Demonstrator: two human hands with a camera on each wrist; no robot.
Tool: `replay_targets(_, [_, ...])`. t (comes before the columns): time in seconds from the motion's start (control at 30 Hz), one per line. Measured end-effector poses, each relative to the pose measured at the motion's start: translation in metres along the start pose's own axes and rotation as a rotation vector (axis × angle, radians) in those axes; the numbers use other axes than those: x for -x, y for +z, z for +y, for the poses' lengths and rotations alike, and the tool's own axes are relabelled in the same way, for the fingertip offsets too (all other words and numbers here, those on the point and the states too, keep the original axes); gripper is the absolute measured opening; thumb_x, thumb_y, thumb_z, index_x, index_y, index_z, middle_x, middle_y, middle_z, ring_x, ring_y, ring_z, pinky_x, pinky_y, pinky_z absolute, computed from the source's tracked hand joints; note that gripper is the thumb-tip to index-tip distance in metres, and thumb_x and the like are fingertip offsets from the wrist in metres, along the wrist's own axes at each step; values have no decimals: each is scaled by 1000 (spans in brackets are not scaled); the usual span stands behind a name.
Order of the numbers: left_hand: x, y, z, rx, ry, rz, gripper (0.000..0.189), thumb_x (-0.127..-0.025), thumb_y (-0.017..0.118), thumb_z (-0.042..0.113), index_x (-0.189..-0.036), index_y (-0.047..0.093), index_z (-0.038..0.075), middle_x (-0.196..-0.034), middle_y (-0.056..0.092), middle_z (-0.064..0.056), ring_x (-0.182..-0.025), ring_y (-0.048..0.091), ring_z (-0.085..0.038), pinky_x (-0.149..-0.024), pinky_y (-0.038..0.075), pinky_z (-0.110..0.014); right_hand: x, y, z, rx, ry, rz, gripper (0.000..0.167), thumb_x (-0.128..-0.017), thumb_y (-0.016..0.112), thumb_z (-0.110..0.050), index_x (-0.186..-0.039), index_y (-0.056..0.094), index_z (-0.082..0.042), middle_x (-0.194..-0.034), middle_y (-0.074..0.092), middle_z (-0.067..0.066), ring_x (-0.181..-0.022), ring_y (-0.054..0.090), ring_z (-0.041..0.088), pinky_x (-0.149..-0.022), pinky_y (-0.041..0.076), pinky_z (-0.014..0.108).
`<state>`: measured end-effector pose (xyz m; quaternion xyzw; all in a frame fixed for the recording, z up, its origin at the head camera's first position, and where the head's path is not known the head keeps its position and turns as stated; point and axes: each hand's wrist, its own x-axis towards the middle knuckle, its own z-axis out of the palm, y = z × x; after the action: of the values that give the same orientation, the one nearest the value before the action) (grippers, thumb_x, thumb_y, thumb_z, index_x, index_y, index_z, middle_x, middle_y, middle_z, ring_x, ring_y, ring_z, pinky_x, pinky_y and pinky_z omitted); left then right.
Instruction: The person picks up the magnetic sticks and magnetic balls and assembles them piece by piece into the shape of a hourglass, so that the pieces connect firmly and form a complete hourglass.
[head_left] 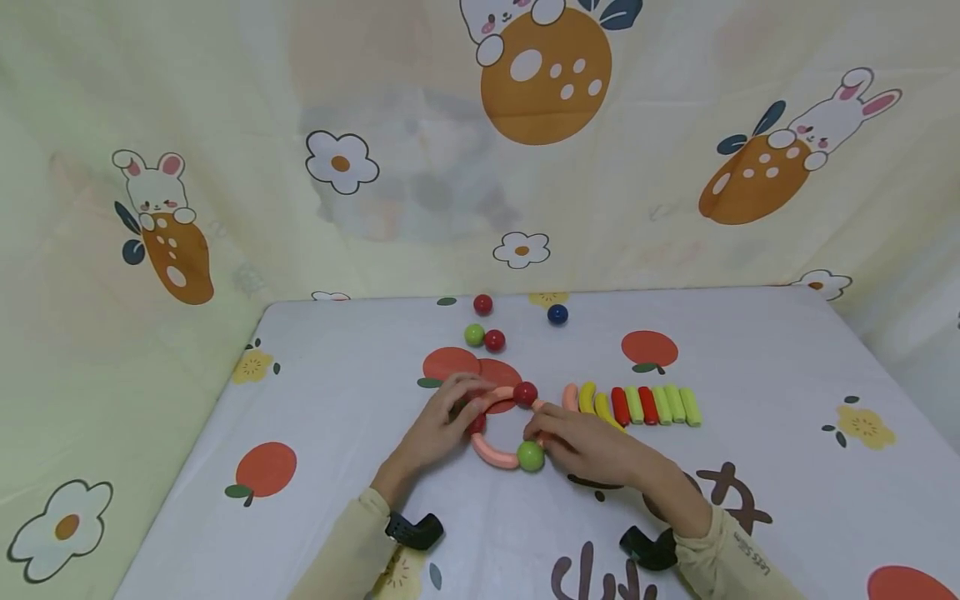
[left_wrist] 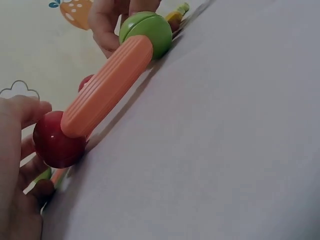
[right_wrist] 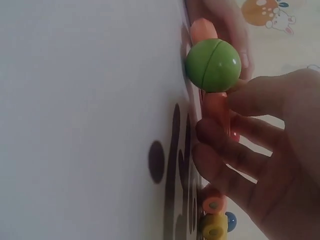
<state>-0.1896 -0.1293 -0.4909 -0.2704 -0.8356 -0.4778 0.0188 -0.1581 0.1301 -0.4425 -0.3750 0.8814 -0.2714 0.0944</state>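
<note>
One pink rod (right_wrist: 216,106), running from the green ball (head_left: 530,456) toward the table's (head_left: 360,350) far edge, is pinched by the right grip (head_left: 585,437), a red ball (left_wrist: 59,142) by the left grip (head_left: 441,417).

Ring: balls and bendy sticks (head_left: 493,454) make a round shape, lying flat on the white table (head_left: 345,392).
Left red ball (left_wrist: 59,140): round and shiny, held by the left hand (head_left: 447,414) with thumb and fingers around it.
Far red ball (head_left: 525,393): shiny, at the far side of the ring.
Green ball (head_left: 530,456): round, with a thin line around it, at the near side.
Near pink stick (left_wrist: 107,87): curved and ridged, touching the left red ball and the green ball.
Far pink stick (head_left: 498,396): curved, between the two red balls.
Right pink stick (right_wrist: 216,107): next to the green ball, pinched by the right hand (head_left: 592,437), partly hidden.
</note>
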Motion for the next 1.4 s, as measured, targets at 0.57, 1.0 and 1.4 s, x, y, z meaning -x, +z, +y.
replay_targets(0.57, [-2, -2, -1, -36, -123, 124, 26, -96, 52, 15, -120, 61, 20, -112, 62, 6, -83, 53, -10, -73, 47, -23, 1, -1, -1, 38, -3, 72, 19, -92, 59, -29, -110, 61, -21, -126, 51, -3, -69, 48, -2, -64, 44, 17])
replay_targets(1.0, [-3, -2, 1, -46, -172, 92, 29, -92, 61, 20, -121, 61, 19, -95, 64, 5, -66, 52, -11, -59, 45, -20, 0, -2, -1, -21, 25, 98, 15, -92, 60, -19, -107, 60, -21, -118, 49, -4, -71, 50, 0, -65, 47, 18])
replay_targets(1.4, [-1, -2, -1, -88, -150, 120, 34, -90, 64, 23, -122, 60, 17, -101, 59, 0, -67, 51, -10, -59, 45, -20, -1, -2, 0, 32, -1, 142, 16, -93, 56, -10, -107, 61, -15, -111, 54, -3, -80, 53, 4, -68, 48, 17])
